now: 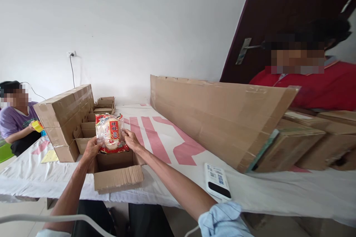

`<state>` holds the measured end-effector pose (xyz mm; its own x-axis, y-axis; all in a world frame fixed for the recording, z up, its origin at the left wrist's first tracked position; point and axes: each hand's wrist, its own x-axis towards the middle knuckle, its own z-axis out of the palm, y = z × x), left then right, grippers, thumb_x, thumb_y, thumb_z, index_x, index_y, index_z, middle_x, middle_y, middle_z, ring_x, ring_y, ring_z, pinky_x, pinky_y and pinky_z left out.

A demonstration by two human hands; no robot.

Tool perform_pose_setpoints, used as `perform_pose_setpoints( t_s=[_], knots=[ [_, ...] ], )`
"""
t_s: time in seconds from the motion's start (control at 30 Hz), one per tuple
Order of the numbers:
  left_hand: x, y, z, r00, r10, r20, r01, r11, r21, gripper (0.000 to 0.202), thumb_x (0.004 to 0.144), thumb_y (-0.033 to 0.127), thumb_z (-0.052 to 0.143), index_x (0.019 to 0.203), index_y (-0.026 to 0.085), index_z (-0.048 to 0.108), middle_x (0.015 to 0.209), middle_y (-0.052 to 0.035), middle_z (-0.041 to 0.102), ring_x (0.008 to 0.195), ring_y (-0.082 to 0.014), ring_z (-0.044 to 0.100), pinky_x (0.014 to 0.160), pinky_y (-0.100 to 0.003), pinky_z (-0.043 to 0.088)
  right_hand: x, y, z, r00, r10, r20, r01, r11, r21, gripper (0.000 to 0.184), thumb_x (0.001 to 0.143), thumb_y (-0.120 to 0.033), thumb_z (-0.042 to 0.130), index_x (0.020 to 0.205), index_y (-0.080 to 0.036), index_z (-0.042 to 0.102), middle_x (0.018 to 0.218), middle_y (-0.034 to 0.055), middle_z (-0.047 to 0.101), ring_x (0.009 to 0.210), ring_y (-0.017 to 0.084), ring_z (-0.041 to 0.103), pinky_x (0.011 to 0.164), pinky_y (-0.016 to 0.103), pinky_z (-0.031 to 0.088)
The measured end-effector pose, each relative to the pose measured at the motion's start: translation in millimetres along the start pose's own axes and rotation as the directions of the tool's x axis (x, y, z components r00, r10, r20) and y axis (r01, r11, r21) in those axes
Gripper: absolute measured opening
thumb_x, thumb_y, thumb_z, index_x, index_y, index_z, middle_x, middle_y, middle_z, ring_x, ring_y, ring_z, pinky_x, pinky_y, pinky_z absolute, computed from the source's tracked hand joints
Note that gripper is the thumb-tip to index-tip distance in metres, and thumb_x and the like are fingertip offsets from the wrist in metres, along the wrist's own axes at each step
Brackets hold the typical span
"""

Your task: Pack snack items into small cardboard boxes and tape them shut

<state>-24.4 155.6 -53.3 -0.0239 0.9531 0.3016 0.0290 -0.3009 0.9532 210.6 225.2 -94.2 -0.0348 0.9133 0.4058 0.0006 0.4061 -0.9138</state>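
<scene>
A red-and-clear bag of rice crackers (pixel 111 133) is held up between my two hands, its printed front facing me. My left hand (pixel 92 149) grips its lower left edge, and my right hand (pixel 130 140) pinches the right edge. Directly below the bag stands an open cardboard box (pixel 118 178) with its near flap folded outward. The bag covers the far part of the box opening, and the bottom of the box is hidden.
Stacked closed cartons (pixel 65 118) and several open boxes (pixel 86 130) stand at left. A long cardboard panel (pixel 217 114) crosses the right side. Near me lies a white device (pixel 217 181). One person (pixel 19 122) sits far left with yellow tape; another (pixel 314 77) is behind the panel.
</scene>
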Motion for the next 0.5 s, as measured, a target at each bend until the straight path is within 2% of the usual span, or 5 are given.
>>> perform_pose_setpoints(
  t_s=[0.27, 0.5],
  knots=[
    [-3.5, 3.9, 1.0, 1.0, -0.012, -0.009, 0.012, 1.0, 0.02, 0.027, 0.061, 0.026, 0.083, 0.085, 0.015, 0.08, 0.08, -0.0042, 0.081, 0.066, -0.0171, 0.068, 0.06, -0.023, 0.051, -0.7, 1.8, 1.7, 1.0, -0.004, -0.013, 0.004, 1.0, -0.015, 0.038, 0.091, -0.043, 0.06, 0.116, -0.022, 0.079, 0.12, 0.0069, 0.083, 0.118, 0.026, 0.073, 0.11, 0.043, 0.054],
    [-3.2, 5.1, 3.7, 1.0, -0.015, -0.02, 0.016, 1.0, 0.022, 0.026, 0.059, 0.027, 0.084, 0.082, 0.016, 0.078, 0.077, -0.0035, 0.079, 0.065, -0.017, 0.067, 0.059, -0.024, 0.05, -3.3, -1.3, 2.7, 1.0, 0.008, -0.01, -0.009, 1.0, -0.012, 0.042, 0.092, -0.049, 0.062, 0.117, -0.019, 0.078, 0.12, 0.0097, 0.082, 0.113, 0.027, 0.075, 0.105, 0.045, 0.057]
  ],
)
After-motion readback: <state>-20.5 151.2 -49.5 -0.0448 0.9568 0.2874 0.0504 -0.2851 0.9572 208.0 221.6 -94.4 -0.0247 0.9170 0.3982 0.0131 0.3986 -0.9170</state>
